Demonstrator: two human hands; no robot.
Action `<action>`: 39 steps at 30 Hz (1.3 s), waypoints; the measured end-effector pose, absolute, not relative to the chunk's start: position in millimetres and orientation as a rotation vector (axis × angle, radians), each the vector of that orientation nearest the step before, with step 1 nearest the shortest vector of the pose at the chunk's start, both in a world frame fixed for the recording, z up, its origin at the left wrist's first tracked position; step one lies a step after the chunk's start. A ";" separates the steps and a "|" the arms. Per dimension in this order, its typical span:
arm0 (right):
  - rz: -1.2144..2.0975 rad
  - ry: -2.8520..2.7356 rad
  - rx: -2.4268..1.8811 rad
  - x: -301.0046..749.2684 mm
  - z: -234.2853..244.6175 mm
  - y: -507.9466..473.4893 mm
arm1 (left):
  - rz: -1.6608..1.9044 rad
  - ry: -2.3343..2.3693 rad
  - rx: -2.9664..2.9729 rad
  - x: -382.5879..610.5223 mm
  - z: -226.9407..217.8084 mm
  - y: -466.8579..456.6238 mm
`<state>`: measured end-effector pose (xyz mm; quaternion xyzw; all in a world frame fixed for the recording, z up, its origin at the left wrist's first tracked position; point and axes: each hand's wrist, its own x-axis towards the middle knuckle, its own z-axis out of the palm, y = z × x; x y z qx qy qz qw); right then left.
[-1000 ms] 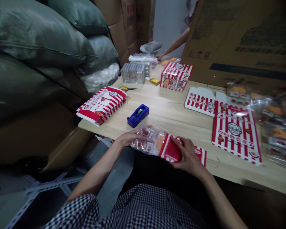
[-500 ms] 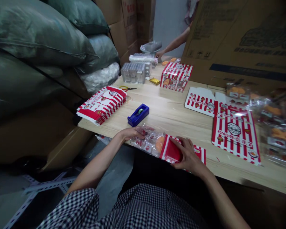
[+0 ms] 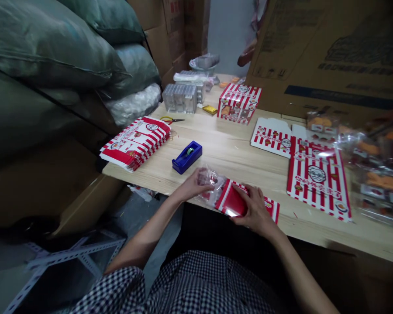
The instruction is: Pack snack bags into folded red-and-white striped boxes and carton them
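While left hand [image 3: 194,185] pinches clear bag [image 3: 212,181], right hand [image 3: 257,209] presses red-striped carton [image 3: 231,203].

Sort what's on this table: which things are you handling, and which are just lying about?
Handling: left hand on clear plastic packet; right hand on red-striped carton.
Lying about: blue tape dispenser; yellow-handled scissors; stack of flat striped cartons.

Two hands in play, folks: the left hand [image 3: 193,185] on one clear plastic bag [image 3: 211,179], the right hand [image 3: 256,210] on one red-striped carton [image 3: 232,201]! Across the worktop [image 3: 236,150], that's one tape dispenser [image 3: 187,157], one pair of scissors [image 3: 172,119], one flat-carton stack [image 3: 135,143], one assembled carton [image 3: 239,104], and two blanks: smaller blank [image 3: 271,138], larger blank [image 3: 318,181]!
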<state>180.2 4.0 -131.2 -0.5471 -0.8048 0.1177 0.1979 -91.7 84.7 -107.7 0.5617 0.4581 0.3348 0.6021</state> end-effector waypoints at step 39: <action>0.700 -1.067 -1.122 157.3 -70.7 -99.9 | 0.879 0.417 1.978 -40.4 -28.9 -12.7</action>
